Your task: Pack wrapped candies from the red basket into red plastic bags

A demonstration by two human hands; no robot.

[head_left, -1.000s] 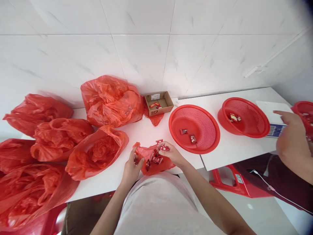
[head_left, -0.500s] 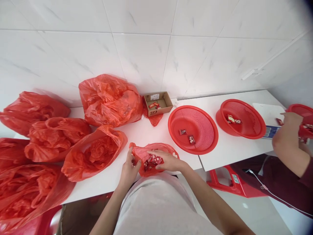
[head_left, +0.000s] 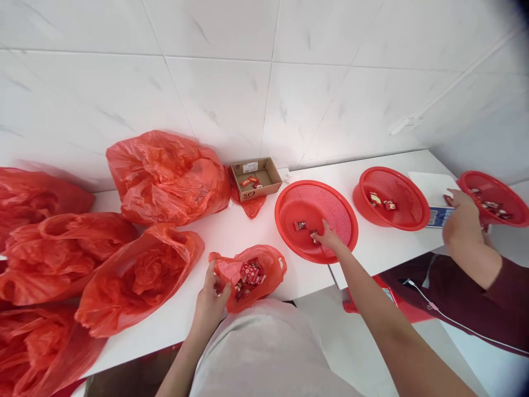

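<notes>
My left hand pinches the left rim of an opened red plastic bag at the table's front edge. Inside the bag lie several small wrapped candies in red and white wrappers. Reaching into a red mesh basket, my right hand has its thumb and fingers closed on a small wrapped candy, partly covered by the fingertips. Another wrapped candy rests to its left on the basket's floor.
Several bulging red bags crowd the left side. Behind stands a small cardboard box with red packets. To the right are a second red basket, a third basket and a co-worker's arm beside a white board.
My right hand has left the bag and moved right into the mesh basket, onto a candy. The left hand stays on the bag's rim. The view has shifted right.
</notes>
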